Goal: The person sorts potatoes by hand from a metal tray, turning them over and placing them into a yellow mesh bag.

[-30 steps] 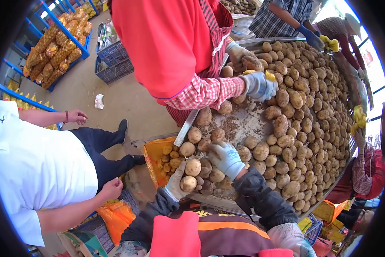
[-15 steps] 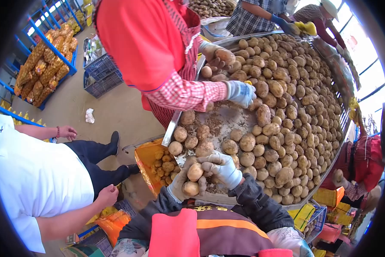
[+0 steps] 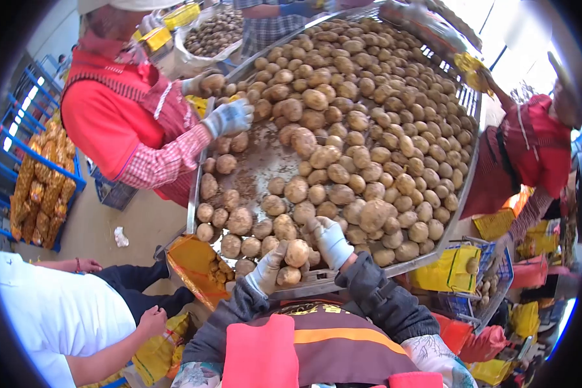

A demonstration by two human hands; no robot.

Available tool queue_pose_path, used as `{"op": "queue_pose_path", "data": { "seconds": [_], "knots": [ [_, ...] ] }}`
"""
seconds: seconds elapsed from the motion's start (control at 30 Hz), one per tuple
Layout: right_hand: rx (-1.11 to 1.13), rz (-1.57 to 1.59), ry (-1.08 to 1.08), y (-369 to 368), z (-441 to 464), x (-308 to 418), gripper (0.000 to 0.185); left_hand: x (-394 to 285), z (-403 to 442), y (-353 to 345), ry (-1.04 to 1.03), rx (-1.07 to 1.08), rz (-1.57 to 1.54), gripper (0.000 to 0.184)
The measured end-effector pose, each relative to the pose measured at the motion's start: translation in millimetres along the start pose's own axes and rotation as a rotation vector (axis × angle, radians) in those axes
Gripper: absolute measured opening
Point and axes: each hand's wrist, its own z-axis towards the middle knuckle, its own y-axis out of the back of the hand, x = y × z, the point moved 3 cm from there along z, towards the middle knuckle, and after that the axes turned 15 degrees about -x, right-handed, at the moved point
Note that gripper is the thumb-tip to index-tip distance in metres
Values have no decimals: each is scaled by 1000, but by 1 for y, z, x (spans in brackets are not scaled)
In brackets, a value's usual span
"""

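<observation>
Clock positions taken from view centre, 12 at top.

Left hand (image 3: 265,271), gloved, at 7 o'clock: fingers curled, pinching a pair of potatoes (image 3: 297,253), one above the other, at the near edge of the surface (image 3: 255,168). Right hand (image 3: 331,241), gloved, at 5 o'clock: fingers bent towards the adjacent potatoes; undersides hidden, so I cannot tell whether it grips one.

Potato heap (image 3: 394,149) covers the surface mainly from 12 to 5 o'clock; soil-streaked metal shows towards 10. Orange-lined crate (image 3: 197,265) at 8 o'clock holds small potatoes (image 3: 218,275), partly hidden by its lining.

Co-worker in red (image 3: 109,129) at 10 o'clock, one gloved hand (image 3: 229,118) over the surface. Person in white (image 3: 64,304) at 8, cut off by the dark lens rim. Checked-shirt person (image 3: 265,39) at 12, cropped at the top. Yellow bag (image 3: 446,268) at 4; clutter beyond it is probably more bags, poorly resolved.
</observation>
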Motion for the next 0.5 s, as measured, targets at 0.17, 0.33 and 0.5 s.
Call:
{"op": "queue_pose_path", "data": {
  "seconds": [0.17,0.33,0.5],
  "knots": [
    [149,12,-23,65,-7,15,48,13,24,-37,-246,-288,199,47],
    [330,677,-461,86,-37,4,65,36,43,-58,-381,-347,210,32],
    [303,799,-456,115,-36,-3,50,29,55,-82,-491,-570,239,40]
  ]
}}
